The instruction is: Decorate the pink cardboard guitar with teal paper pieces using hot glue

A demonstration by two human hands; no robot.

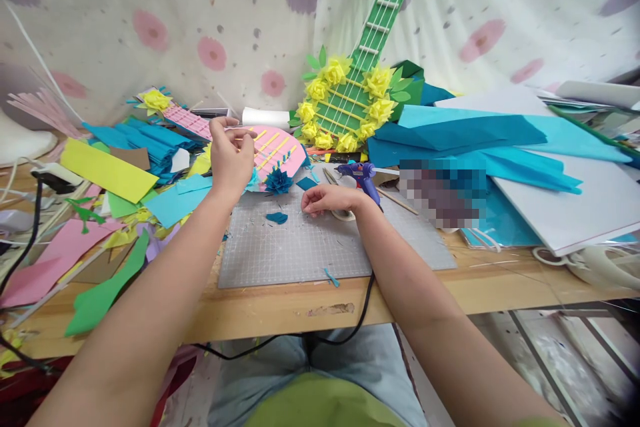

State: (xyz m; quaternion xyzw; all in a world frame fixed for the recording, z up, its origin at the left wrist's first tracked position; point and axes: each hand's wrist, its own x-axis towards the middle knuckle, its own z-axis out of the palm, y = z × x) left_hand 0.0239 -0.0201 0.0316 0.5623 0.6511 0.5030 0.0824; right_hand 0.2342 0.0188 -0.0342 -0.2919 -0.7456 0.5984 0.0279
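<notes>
My left hand is raised in front of a pink paper guitar with yellow strips across it. Its fingers are bent towards the thumb; whatever they hold is hidden or too small to name. Low over the grey cutting mat is my right hand, fingers curled in a pinch whose contents I cannot make out. Scissors lie partly under it, beside a purple glue gun. A dark blue paper flower sits at the guitar's lower edge. Nearby on the mat lie a blue paper petal and a blue paper square.
A green paper guitar ringed with yellow flowers leans at the back. Blue paper sheets and a white board cover the right side. Coloured paper scraps crowd the left. A black cable hangs over the table's front edge.
</notes>
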